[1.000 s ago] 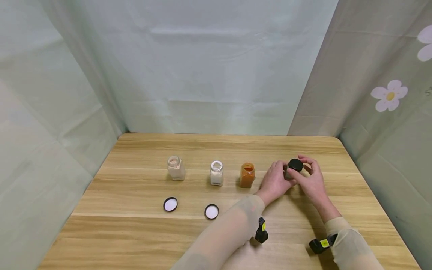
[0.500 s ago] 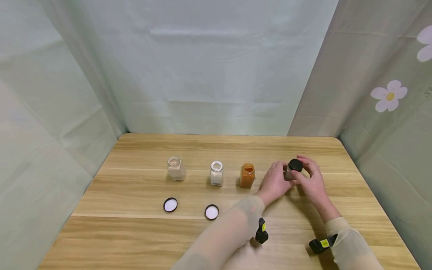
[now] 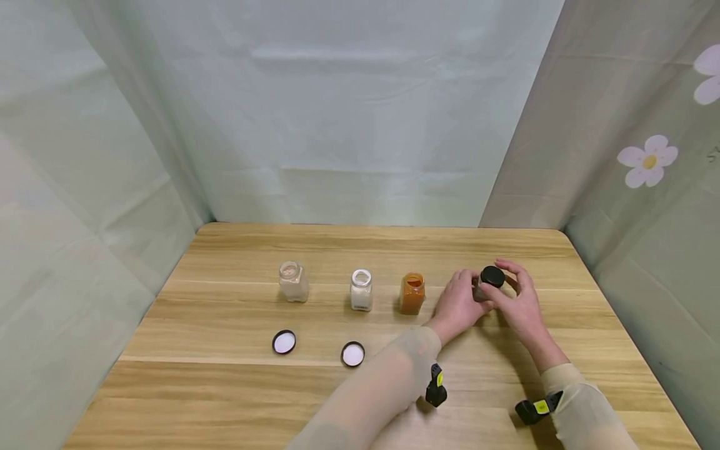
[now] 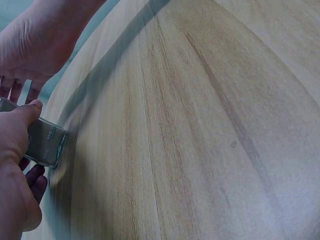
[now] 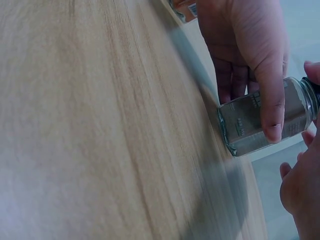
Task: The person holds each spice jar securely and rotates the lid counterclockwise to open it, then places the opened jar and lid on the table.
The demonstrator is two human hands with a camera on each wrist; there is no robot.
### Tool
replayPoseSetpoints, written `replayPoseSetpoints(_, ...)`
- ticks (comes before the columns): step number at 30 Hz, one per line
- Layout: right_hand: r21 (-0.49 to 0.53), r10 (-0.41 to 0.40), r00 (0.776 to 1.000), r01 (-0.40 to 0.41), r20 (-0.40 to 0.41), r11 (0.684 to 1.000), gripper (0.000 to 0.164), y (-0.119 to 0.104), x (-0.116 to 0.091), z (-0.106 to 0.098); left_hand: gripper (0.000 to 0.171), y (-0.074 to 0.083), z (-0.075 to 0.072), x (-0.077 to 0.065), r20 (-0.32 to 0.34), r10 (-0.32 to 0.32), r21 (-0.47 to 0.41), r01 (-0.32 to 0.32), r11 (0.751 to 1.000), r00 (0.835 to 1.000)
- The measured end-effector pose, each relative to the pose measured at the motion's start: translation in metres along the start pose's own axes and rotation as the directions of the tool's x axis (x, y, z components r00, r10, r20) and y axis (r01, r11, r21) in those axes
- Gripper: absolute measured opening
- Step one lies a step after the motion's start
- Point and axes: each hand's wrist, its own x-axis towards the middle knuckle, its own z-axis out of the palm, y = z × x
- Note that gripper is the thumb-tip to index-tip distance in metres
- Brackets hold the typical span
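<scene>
A glass spice jar (image 5: 245,119) with grey-brown contents and a black lid (image 3: 492,274) stands near the table's right side. My left hand (image 3: 458,307) grips its glass body, the thumb lying across the near face in the right wrist view. The right hand (image 3: 523,307) holds the lid between thumb and fingers. Left of my hands is an uncapped jar of orange powder (image 3: 412,297). Further left stand an uncapped jar of white contents (image 3: 361,295) and an uncapped jar of pale pinkish contents (image 3: 294,286).
Two black-rimmed lids lie white side up on the wooden table (image 3: 225,387): a left lid (image 3: 284,342) and another lid (image 3: 352,354) near my left sleeve (image 3: 371,387). Pale cloth (image 3: 360,125) hangs behind the table and at both sides.
The right thumb and fingers shift slightly at the black lid. The left hand, the held jar and the other jars stay in place.
</scene>
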Motion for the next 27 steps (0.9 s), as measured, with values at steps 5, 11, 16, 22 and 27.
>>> replayPoseSetpoints(5,-0.007,0.010,1.000,-0.010,-0.026,1.000,0.062,0.0011,0.0020,0.0010,0.050,-0.0004,0.0007,-0.0003,0.002,-0.001,0.002,0.001,1.000,1.000)
replayPoseSetpoints(11,-0.014,0.024,0.998,-0.025,-0.050,1.000,0.059,0.0032,0.0037,0.0021,0.048,0.0004,0.0002,-0.0009,0.005,-0.006,-0.011,0.006,1.000,1.000)
replayPoseSetpoints(16,-0.003,0.016,0.999,-0.016,-0.049,1.000,0.056,0.0029,0.0033,0.0027,0.049,0.0010,-0.0005,-0.0009,0.008,-0.011,-0.021,0.011,1.000,1.000)
replayPoseSetpoints(22,-0.006,-0.012,0.999,0.012,-0.032,1.000,0.052,0.0013,0.0011,0.0030,0.052,0.0006,-0.0009,-0.0004,0.004,0.001,-0.002,-0.001,1.000,1.000)
replayPoseSetpoints(27,-0.005,-0.070,0.997,0.070,-0.018,0.998,0.044,0.0010,-0.0003,0.0025,0.055,0.0003,-0.0002,-0.0002,0.007,-0.001,0.011,0.001,1.000,1.000)
